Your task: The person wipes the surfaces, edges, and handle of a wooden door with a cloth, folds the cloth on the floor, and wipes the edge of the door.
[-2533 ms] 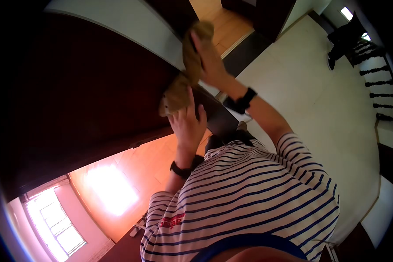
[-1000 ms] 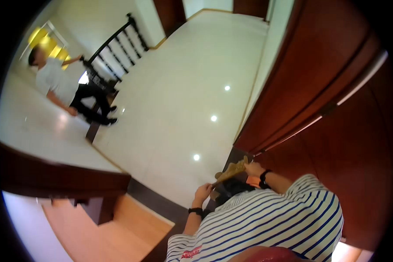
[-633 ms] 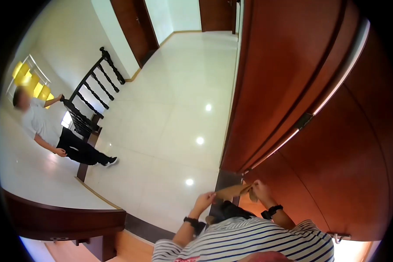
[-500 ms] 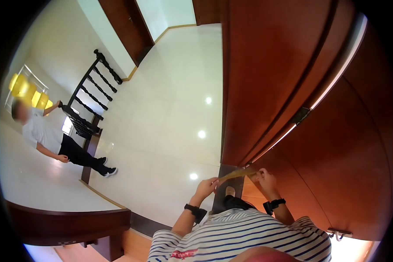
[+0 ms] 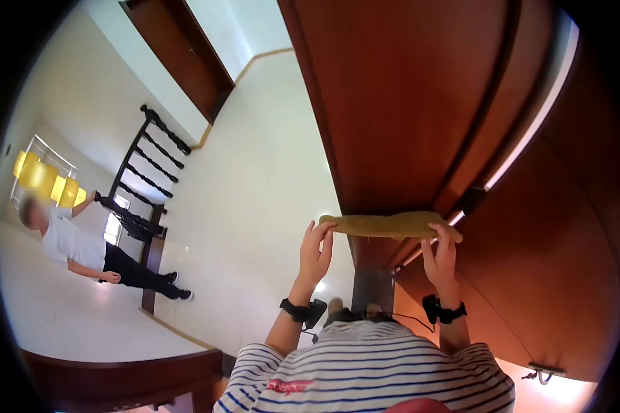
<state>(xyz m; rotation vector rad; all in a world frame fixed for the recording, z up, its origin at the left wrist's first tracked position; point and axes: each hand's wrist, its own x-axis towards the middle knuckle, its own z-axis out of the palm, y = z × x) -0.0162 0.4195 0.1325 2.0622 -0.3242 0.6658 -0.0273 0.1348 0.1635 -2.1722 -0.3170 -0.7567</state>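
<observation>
An olive-brown cloth [image 5: 386,226], folded into a long strip, is stretched between my two hands in front of the wooden door edge. My left hand [image 5: 315,252] pinches its left end between thumb and fingers. At the other end, my right hand [image 5: 441,256] grips the cloth, with fingers over its top and thumb beneath. Behind the cloth stands the large red-brown wooden door panel [image 5: 406,110]. Whether the cloth touches the wood I cannot tell. Each wrist wears a black band with a small box.
Another person [image 5: 83,241] stands at left, one hand on a black stair railing [image 5: 127,162]. A second wooden panel [image 5: 530,275] with a metal handle [image 5: 548,372] is at right. Dark wooden furniture or a frame [image 5: 117,378] lies at lower left. Pale glossy floor [image 5: 255,172] stretches ahead.
Both hands have moved up and forward and spread further apart, pulling the cloth out wider. My view has turned, so the door panel now leans further left. The other person appears lower.
</observation>
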